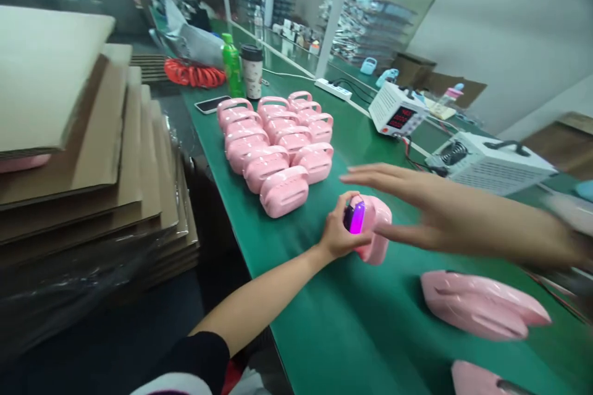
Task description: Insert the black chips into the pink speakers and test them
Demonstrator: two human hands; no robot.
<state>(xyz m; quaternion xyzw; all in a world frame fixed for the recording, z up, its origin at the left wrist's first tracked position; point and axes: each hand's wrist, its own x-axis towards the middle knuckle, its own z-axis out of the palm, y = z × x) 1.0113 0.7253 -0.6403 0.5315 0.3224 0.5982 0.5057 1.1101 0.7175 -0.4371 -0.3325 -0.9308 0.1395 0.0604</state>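
A long green bench point(352, 321) was seen from a head-worn camera, running away toward the far end of a workshop. Near the middle of the bench, a pink handled device point(373, 228) was gripped by the left hand point(340, 236), whose fingers were closed around its near side, where a small panel glowed purple. The right hand point(417, 203) was held flat and open just above and beside the same device, fingers spread and holding nothing. Farther along the bench, toward its left edge, a cluster of identical pink units point(278, 142) was arranged in close rows. Two more pink shells point(482, 305) lay toward the near end, close to the right edge. A white power supply point(398, 111) with a red display and a white box point(491, 163) were set along the right edge. Stacked cardboard sheets point(88, 136) stood off the bench's left edge. The step in hand was judged to be a check of the lit unit; a steady grip would be called for next if the unit were to be set down with the others.
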